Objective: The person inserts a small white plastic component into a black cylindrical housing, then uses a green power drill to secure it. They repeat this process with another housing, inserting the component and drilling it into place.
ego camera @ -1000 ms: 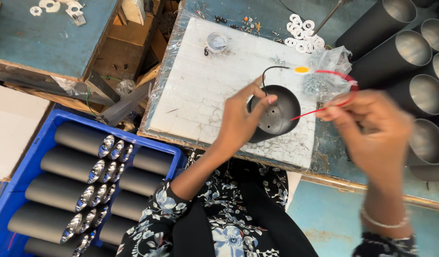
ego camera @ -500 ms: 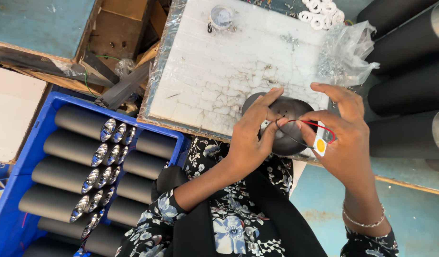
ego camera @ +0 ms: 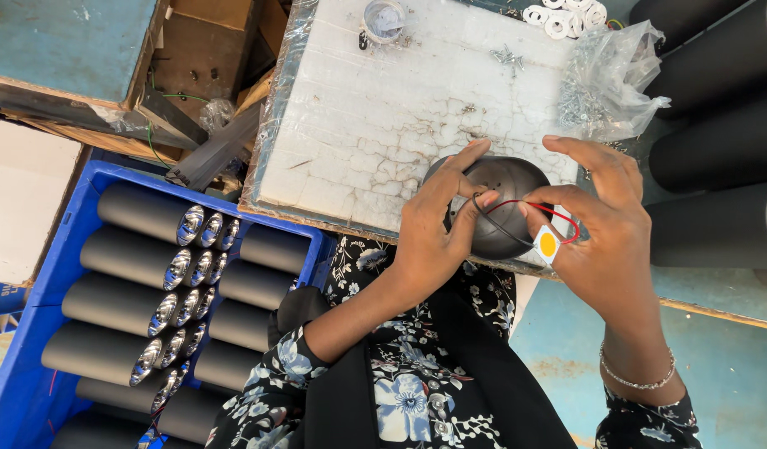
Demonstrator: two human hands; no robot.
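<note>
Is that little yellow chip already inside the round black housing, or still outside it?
Outside. The yellow chip sits pinched in the right hand beside the black housing, joined to it only by its red and black wires.

So the table (ego camera: 42, 37) is a worn blue-painted top, and the main thing on it is a white cracked foam board (ego camera: 383, 125) wrapped in clear film. On the board: a small clear cup (ego camera: 385, 18) at the far edge, loose screws (ego camera: 507, 56), a clear plastic bag (ego camera: 608, 79) of hardware on the right, and a black round housing (ego camera: 504, 195) at the near edge. White washers (ego camera: 566, 17) lie just past the board.
</note>
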